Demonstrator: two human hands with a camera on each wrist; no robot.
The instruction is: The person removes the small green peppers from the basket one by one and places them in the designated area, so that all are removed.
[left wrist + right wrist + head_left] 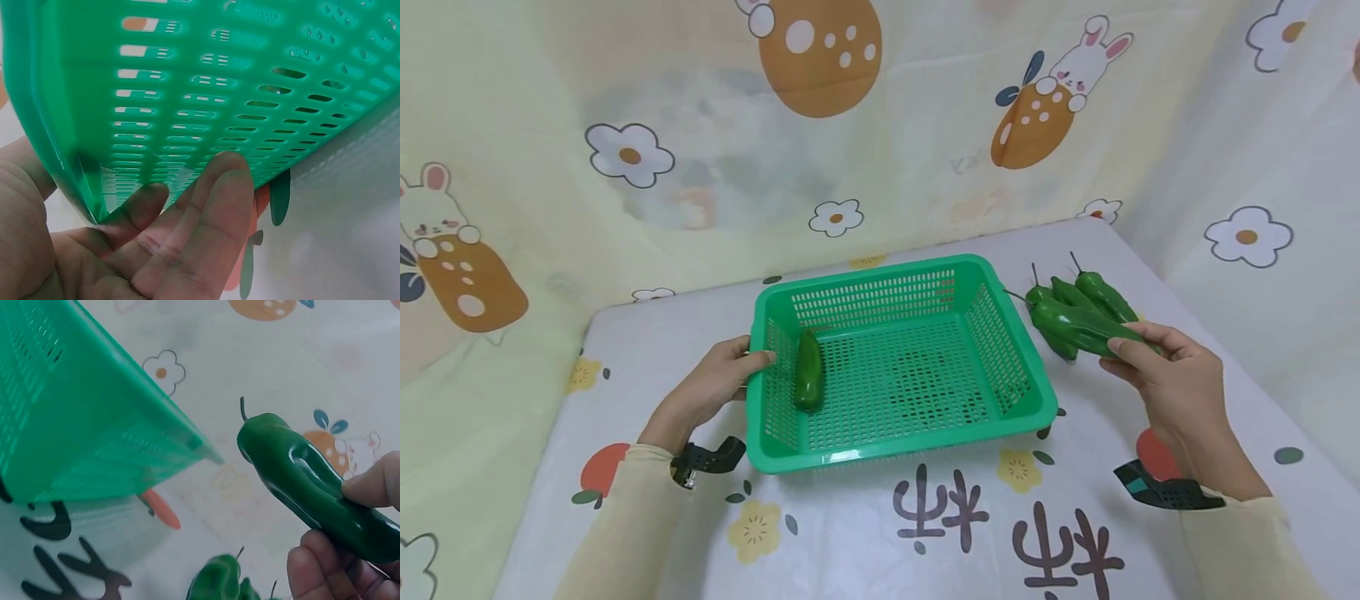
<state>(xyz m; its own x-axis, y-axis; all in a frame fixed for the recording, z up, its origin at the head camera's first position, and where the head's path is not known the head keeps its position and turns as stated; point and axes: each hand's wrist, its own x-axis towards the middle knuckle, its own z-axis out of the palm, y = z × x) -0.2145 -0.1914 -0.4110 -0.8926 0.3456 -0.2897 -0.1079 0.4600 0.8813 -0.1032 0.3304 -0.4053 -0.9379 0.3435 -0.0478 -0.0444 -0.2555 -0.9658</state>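
Note:
A green plastic basket [902,446] with slotted walls stands at the middle of the table. My left hand [726,371] holds its left rim, thumb over the edge; in the left wrist view the fingers [215,225] lie against the outside of the slotted wall. One green pepper [808,371] lies inside, along the basket's left wall. To the right of the basket, my right hand [1180,375] pinches another green pepper [306,481] by its lower end, between thumb and fingers. Its stem end points toward the basket.
Several more green peppers [1101,292] lie in a pile on the table just right of the basket, partly hidden behind the held one. A patterned cloth [925,183] hangs behind the table. The tablecloth [850,533] is white with printed flowers and characters.

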